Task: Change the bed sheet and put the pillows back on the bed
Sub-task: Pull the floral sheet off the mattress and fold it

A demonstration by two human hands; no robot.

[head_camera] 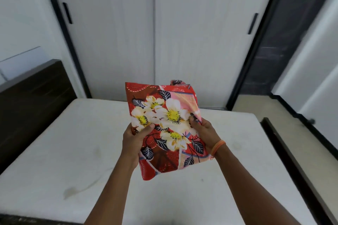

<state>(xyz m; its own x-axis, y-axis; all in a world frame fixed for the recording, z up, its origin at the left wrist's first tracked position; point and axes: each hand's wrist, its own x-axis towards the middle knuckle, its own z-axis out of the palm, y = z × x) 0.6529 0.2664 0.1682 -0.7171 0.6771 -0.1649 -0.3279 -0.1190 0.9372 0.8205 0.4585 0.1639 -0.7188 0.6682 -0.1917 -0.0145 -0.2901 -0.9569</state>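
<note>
Two hands up over bare mattress (73, 151) | folded red floral bed sheet (168, 129) held in air between them | left hand (135, 139) grips left edge, thumb on top | right hand (204, 131) grips right edge, thumb on top | white wardrobe doors (155, 33) behind

Fingers of both hands behind folded sheet (169, 129); mattress (73, 151) edges cropped; bg blurred.

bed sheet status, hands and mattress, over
Left hand and right hand both grip the folded bed sheet, held above the bare mattress. No pillows in view. Nothing in the way.
</note>
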